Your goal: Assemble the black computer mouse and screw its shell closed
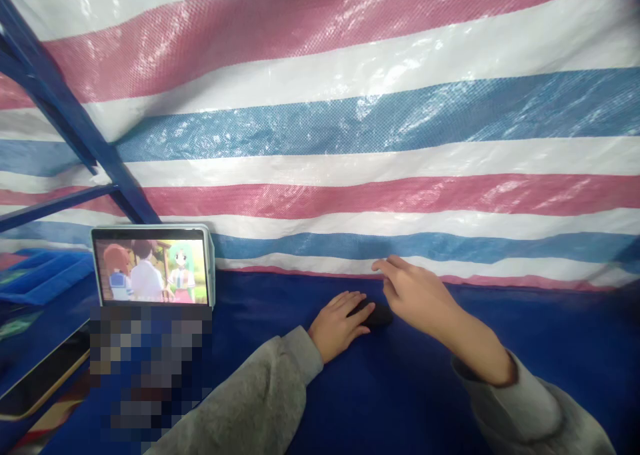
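I'm resting my left hand [341, 325] at the left end of a dark rounded object [381, 314], its grip lying flat with fingers apart. My right hand [411, 287] is hovering just right of that object, half curled; I cannot tell whether its grip is meeting at the tips. The object is sitting on the blue worktop [390, 388]; a lit screen [150, 272] is standing well to its left, and striped sheeting [350, 128] is hanging behind it.

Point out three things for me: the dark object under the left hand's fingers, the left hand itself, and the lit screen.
Dark object [382, 314]: head view, on its uncovered right part.
Left hand [336, 325]: head view, on its back.
Lit screen [153, 270]: head view, mid-display.
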Tool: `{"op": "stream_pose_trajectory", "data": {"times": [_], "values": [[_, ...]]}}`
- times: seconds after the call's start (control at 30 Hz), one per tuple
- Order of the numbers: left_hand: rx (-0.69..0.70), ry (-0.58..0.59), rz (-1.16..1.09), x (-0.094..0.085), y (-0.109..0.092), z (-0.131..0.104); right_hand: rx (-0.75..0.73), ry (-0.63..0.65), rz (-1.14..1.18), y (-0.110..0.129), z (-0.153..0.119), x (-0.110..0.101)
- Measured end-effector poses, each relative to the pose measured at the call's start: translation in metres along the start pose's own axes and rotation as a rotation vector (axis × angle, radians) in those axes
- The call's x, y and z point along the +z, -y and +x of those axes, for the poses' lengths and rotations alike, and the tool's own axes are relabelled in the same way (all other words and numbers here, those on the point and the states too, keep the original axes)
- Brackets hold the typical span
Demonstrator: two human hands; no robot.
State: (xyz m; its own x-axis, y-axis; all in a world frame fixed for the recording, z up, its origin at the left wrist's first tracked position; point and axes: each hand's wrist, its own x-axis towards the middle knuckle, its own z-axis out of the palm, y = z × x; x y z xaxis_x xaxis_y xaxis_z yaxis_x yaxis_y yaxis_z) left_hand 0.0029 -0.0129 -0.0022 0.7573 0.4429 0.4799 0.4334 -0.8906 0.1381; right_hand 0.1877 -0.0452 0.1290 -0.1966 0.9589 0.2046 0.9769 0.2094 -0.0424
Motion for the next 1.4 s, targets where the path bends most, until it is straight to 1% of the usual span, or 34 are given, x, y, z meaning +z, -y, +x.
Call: {"op": "stream_pose_trajectory", "data": {"times": [0.07, 0.7, 0.83, 1.07, 1.4], "values": [[-0.005, 0.006, -0.003, -0.0005, -0.0001, 0.0001, 0.017, 0.001, 0.013, -0.0009, -0.0005, 0.0], [-0.021, -0.004, -0.03, 0.0002, 0.0009, -0.001, -0.017, -0.022, 0.02, -0.0006, -0.0001, 0.0037], [-0.018, -0.003, -0.022, 0.0009, 0.0009, -0.001, 0.009, -0.027, 0.027, 0.0001, 0.0001, 0.0032], [-0.016, 0.005, -0.019, -0.0002, 0.0006, -0.0006, 0.003, -0.03, -0.016, 0.0006, -0.0002, 0.0025], [-0.015, 0.004, -0.013, 0.0002, 0.0007, -0.0007, 0.011, -0.031, -0.003, 0.0004, 0.0005, 0.0026]]}}
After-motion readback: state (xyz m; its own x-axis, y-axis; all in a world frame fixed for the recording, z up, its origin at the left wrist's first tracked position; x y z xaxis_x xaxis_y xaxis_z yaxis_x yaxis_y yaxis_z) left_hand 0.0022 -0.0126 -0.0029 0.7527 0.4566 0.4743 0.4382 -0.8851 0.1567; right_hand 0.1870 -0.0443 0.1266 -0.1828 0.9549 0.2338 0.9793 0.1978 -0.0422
